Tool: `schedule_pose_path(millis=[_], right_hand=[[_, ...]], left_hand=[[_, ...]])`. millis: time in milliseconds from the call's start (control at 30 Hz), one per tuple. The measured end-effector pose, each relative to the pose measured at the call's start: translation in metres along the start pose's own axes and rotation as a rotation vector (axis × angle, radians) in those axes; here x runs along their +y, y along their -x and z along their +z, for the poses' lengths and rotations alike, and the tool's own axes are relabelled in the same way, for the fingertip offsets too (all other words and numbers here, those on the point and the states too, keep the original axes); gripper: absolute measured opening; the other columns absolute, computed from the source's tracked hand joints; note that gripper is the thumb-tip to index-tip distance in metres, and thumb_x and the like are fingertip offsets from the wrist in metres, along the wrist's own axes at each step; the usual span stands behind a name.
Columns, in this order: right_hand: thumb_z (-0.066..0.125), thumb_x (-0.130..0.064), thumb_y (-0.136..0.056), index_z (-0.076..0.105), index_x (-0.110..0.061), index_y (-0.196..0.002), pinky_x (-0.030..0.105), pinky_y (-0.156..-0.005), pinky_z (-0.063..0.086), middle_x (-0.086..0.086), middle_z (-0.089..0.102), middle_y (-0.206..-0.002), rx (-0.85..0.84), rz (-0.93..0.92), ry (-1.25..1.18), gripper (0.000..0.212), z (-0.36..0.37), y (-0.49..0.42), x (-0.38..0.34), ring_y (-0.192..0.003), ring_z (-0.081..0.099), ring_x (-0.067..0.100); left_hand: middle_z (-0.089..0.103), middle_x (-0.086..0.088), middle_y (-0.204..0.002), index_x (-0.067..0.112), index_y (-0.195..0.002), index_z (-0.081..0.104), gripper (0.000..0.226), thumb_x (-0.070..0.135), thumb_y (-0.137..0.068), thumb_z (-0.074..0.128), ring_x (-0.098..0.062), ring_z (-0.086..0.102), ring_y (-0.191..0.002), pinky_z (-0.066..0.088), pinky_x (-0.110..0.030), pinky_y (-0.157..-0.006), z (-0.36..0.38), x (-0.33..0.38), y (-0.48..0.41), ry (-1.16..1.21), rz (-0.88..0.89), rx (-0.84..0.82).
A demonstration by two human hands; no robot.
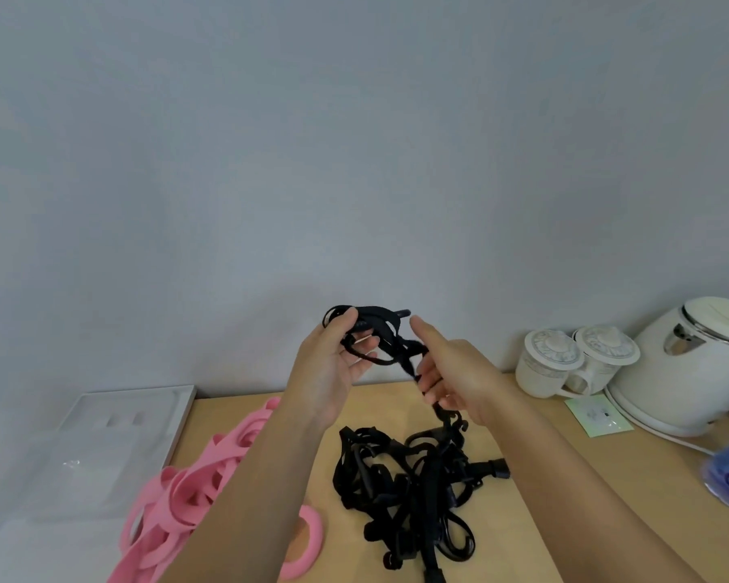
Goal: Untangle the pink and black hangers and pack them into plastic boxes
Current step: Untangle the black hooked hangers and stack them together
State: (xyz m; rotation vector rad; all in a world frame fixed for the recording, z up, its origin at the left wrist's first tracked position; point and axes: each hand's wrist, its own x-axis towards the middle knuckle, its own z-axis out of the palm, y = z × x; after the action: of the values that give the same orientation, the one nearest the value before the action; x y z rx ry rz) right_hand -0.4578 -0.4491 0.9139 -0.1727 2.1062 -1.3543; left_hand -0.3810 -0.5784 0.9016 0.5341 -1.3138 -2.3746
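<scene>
Both hands are raised above the wooden table (522, 435), working at one end of the tangle of black hangers (409, 490). The left hand (333, 368) has its thumb and fingers curled round a bunch of black loops at the top of the tangle, holding them up in front of the grey wall. The right hand (451, 372), just beside it, has its lower fingers wrapped round a black strand that runs from those loops down past the palm, while its forefinger sticks out straight. Below the right hand's grip the strand hangs down to the main heap of black hangers, which lies on the table between the two forearms. The pink hangers (194, 490) lie in a pile to the left of the heap, partly hidden by the left forearm, and apart from the black ones. A clear plastic box (102, 431) sits at the table's left edge, beside the pink pile. At the back right stand two lidded cups (573, 363) and a white kettle (691, 372).
</scene>
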Motion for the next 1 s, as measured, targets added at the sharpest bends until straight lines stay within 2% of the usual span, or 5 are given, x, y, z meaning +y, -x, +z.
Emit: schedule_pose_path(millis=[133,367,467,767,1000], right_hand=[[0.055,-0.041,-0.088,0.053,-0.014,-0.094,0.017,-0.063,0.038,-0.003,0.056,-0.090,0.274,-0.451,0.109,0.027,0.007,-0.001,0.002,-0.081,0.053,0.010],[0.058,-0.023,-0.090,0.064,-0.021,-0.093,0.010,-0.071,0.042,-0.012,0.067,-0.092,-0.006,-0.592,-0.055,0.007,0.019,0.000,-0.006,-0.085,0.060,-0.005],[0.054,-0.016,-0.091,0.056,-0.010,-0.076,0.013,-0.054,0.039,-0.001,0.055,-0.066,0.187,-0.584,-0.173,0.017,0.013,0.001,-0.015,-0.052,0.050,0.000],[0.050,-0.021,-0.094,0.057,-0.012,-0.088,0.023,-0.062,0.041,-0.002,0.051,-0.072,0.061,-0.472,-0.110,0.012,-0.003,-0.007,-0.025,-0.064,0.047,0.011],[0.062,-0.023,-0.087,0.036,-0.036,-0.135,0.006,-0.092,0.029,-0.013,0.040,-0.126,0.127,-0.782,0.046,0.055,0.006,0.001,-0.021,-0.120,0.037,0.000]], left_hand=[[0.069,-0.003,-0.083,0.011,-0.093,0.065,0.013,0.022,-0.091,0.058,-0.014,0.066,-0.074,0.053,-0.029,-0.077,0.008,0.005,0.000,-0.083,0.049,-0.001],[0.070,-0.005,-0.084,0.006,-0.092,0.064,0.009,0.014,-0.087,0.064,-0.016,0.067,-0.078,0.057,-0.032,-0.080,0.023,0.014,-0.001,-0.256,0.159,0.038],[0.066,0.002,-0.076,0.012,-0.088,0.065,0.006,0.012,-0.083,0.069,-0.011,0.062,-0.069,0.055,-0.029,-0.077,0.025,0.020,-0.002,-0.427,0.226,0.076],[0.068,-0.002,-0.068,0.013,-0.082,0.060,0.020,0.027,-0.094,0.051,-0.013,0.064,-0.062,0.049,-0.025,-0.065,0.024,0.039,-0.001,-0.125,-0.031,-0.059],[0.068,-0.001,-0.066,0.013,-0.085,0.062,0.025,0.035,-0.094,0.053,-0.007,0.057,-0.050,0.045,-0.019,-0.054,0.034,0.050,-0.002,-0.111,-0.106,-0.054]])
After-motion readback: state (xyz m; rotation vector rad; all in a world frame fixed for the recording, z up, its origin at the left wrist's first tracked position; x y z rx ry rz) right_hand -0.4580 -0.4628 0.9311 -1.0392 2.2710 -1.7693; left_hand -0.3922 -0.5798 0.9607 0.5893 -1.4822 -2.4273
